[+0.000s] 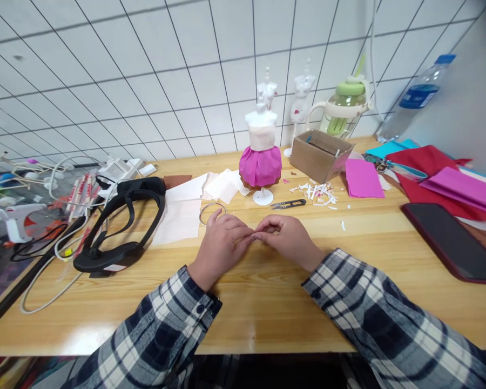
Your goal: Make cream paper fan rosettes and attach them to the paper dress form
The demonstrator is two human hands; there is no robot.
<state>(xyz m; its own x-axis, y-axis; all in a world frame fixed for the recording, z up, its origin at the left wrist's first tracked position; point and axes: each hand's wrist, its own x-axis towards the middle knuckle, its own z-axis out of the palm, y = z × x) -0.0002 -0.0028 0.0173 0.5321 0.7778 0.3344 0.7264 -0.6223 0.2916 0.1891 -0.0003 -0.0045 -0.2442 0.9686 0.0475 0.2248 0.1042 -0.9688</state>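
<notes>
Fingers (272,222) pinched, blue bottle label (418,96), unreadable

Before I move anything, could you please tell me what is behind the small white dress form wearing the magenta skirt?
A second small white dress form, its neck and upper torso showing, with the white tiled wall beyond. The magenta-skirted white form in front covers its lower part.

Between the plaid sleeves (157,329) the wooden tabletop (263,308) gives free passage; on the left a black head strap (109,258) bars the way; ahead, thread snips (294,203) and a skirted miniature mannequin (261,154) obstruct; rightward, open wood runs to the smartphone (453,240).
</notes>
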